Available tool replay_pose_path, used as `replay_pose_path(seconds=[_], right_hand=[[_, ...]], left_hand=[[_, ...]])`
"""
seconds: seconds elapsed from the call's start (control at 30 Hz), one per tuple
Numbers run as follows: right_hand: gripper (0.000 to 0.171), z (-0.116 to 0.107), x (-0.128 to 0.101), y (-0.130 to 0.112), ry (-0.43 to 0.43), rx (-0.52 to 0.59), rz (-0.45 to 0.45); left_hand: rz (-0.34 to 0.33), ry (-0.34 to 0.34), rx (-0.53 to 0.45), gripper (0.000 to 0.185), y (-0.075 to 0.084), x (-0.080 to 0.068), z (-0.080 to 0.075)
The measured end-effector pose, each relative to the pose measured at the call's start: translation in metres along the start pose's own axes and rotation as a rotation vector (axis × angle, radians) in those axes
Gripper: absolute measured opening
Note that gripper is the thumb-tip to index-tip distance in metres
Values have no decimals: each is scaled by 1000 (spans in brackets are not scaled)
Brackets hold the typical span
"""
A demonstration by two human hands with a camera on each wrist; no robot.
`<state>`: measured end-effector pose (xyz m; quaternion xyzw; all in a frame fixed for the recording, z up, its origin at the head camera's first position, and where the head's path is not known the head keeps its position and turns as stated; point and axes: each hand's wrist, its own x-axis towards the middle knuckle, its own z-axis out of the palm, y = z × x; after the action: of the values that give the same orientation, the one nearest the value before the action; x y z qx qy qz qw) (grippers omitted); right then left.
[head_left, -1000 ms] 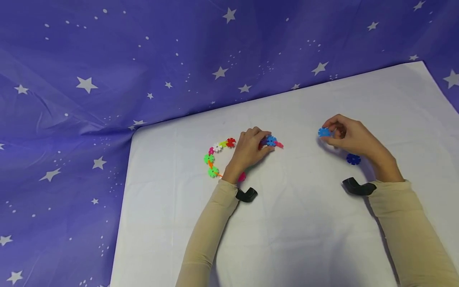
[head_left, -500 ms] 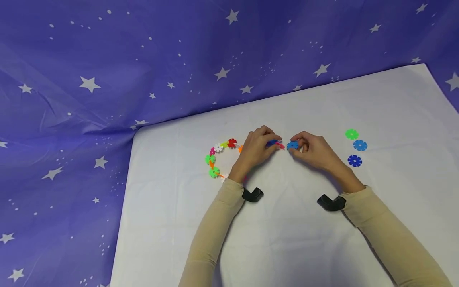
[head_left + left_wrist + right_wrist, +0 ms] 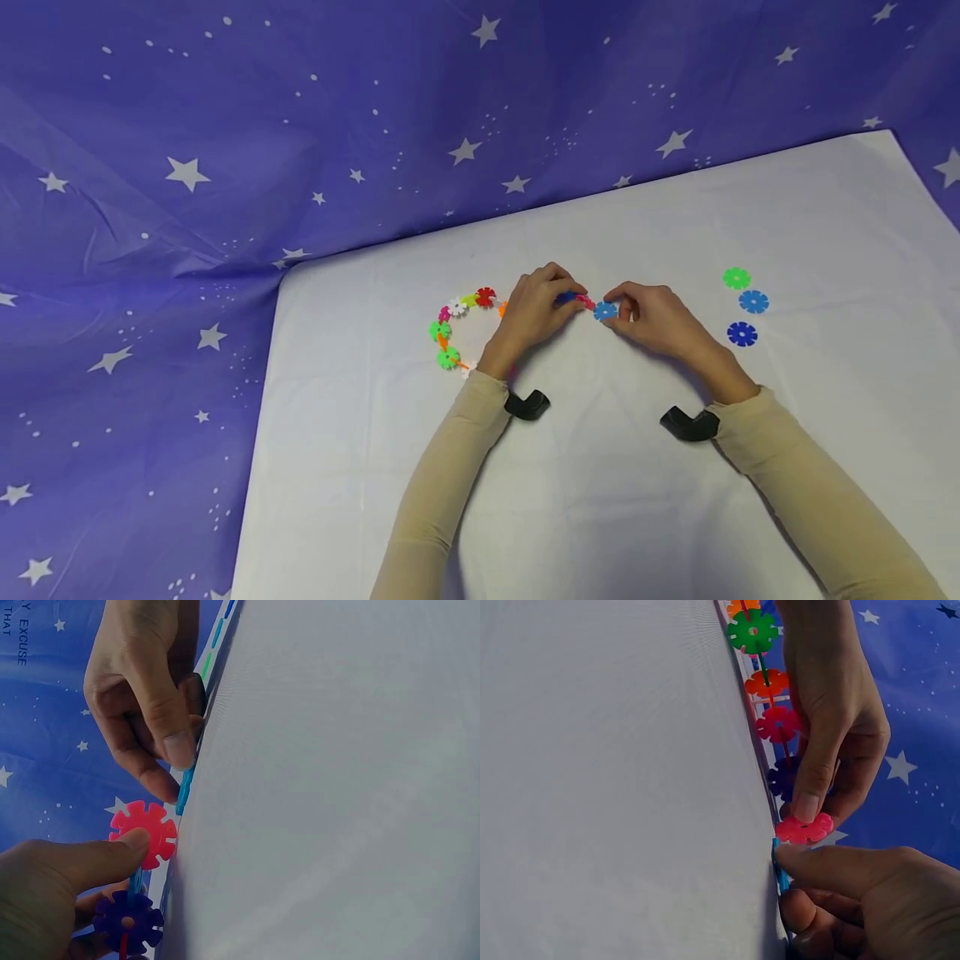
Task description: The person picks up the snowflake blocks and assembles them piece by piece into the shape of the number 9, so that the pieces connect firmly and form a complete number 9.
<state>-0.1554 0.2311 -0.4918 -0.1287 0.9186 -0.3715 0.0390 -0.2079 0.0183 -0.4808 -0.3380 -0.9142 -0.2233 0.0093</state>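
Note:
My left hand [image 3: 534, 310] pinches a pink notched disc [image 3: 159, 836] at the end of a chain of interlocked discs; a dark blue disc [image 3: 146, 926] comes just behind it. Opposite, my right hand [image 3: 656, 317] pinches a light blue notched disc [image 3: 604, 311] between thumb and fingers. In the left wrist view that blue disc appears edge-on, close to the pink one. Whether their slots touch I cannot tell. The chain curves left in an open loop, with a red disc [image 3: 486, 297] and a green disc [image 3: 448, 357]; my left hand and wrist hide part of it.
Three loose discs lie to the right on the white-covered table [image 3: 600, 500]: light green [image 3: 737, 278], light blue [image 3: 753, 302] and dark blue [image 3: 742, 334]. A purple star-patterned cloth [image 3: 405, 100] hangs behind the table.
My right hand has carried the light blue disc leftward from near the loose discs to the pink end of the chain. My left hand has shifted slightly right.

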Motion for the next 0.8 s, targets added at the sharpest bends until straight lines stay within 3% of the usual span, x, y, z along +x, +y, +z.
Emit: replay_pose_path(seconds=[0.23,0.47,0.8], right_hand=[[33,6,1,-1,20,-34,27],[30,6,0,-1,88,-55,-26],[30,-3,-1,2,25,99,-10]], left_hand=[[-1,0,-6,21,0,0,0],[-3,1,-11,21,0,-1,1],[-11,0,-65,21,-2,-1,3]])
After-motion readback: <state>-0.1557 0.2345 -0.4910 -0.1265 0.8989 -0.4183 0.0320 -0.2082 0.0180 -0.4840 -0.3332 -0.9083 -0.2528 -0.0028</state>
